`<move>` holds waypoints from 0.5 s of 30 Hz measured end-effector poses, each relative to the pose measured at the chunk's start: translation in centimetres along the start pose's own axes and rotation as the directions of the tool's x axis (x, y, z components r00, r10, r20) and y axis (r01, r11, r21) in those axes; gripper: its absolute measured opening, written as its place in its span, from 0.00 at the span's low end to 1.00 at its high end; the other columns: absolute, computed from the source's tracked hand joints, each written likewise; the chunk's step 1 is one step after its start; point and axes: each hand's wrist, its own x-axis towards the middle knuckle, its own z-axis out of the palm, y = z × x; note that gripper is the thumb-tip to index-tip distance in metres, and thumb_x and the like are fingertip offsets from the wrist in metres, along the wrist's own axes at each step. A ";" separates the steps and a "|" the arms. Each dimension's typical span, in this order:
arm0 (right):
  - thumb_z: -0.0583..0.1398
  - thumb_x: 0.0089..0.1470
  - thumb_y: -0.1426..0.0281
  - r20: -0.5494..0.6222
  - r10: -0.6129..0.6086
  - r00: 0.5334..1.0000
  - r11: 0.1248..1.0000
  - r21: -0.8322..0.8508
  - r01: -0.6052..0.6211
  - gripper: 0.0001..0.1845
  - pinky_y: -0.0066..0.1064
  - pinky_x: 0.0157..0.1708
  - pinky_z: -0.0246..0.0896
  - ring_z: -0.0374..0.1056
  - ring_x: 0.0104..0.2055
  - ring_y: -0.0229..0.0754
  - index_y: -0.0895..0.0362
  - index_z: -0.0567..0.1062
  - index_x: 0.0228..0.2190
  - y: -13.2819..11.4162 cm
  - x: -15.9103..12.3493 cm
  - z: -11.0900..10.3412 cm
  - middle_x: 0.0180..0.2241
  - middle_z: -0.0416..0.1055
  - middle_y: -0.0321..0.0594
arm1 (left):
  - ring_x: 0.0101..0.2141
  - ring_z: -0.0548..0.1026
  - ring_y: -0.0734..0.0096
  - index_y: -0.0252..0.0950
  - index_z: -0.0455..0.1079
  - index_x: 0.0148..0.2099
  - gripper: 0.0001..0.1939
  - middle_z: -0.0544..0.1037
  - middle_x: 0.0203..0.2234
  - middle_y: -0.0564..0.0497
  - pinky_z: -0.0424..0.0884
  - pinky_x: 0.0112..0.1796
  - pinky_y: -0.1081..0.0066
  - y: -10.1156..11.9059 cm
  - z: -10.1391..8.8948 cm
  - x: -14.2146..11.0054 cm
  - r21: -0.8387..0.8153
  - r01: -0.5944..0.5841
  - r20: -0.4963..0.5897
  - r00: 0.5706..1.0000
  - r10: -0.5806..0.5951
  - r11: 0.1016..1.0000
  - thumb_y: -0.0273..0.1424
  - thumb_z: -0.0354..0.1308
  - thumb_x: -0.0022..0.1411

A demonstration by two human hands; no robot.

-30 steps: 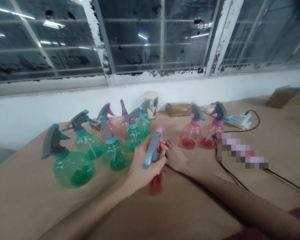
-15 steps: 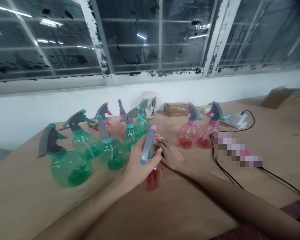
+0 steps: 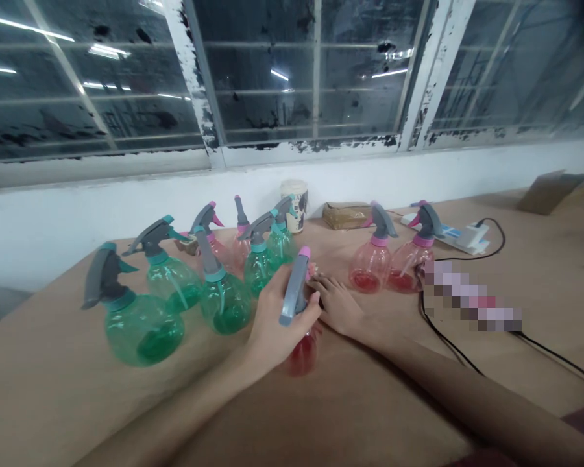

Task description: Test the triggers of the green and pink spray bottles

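Note:
In front of me stands a pink spray bottle [image 3: 303,357] with red liquid and a grey trigger head tipped with pink. My left hand [image 3: 277,318] is wrapped round it just below the head, thumb on the near side. Close behind and to the right, my right hand [image 3: 340,305] lies low by the table, its fingers stretched toward the bottle; their tips are partly hidden. A green spray bottle [image 3: 226,305] is nearest to my left hand. Another green bottle [image 3: 143,331] stands farther left. Beyond my right hand are two pink spray bottles [image 3: 370,266] [image 3: 411,266] holding red liquid.
More green and pink spray bottles cluster at the back left. By the wall stand a paper cup [image 3: 296,204] and a brown taped package [image 3: 348,215]. On the right lie a white power strip [image 3: 448,233], black cables, a blurred-out object [image 3: 472,295] and a cardboard box [image 3: 549,192].
The view has shifted slightly, so everything appears a little farther right. My left hand keeps its hold on the pink spray bottle, and my right hand stays beside it.

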 end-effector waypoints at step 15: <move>0.50 0.58 0.60 -0.016 -0.003 1.000 1.000 0.018 0.004 0.24 0.42 0.54 0.49 0.53 0.58 0.50 0.61 0.66 0.51 0.0 0.0 0.0 0.56 0.60 0.51 | 0.25 0.71 0.70 0.38 0.66 0.47 0.16 0.68 0.20 0.57 0.69 0.28 0.70 0.2 0.1 -0.1 0.006 0.021 0.005 1.000 -0.021 1.000 0.27 0.55 0.55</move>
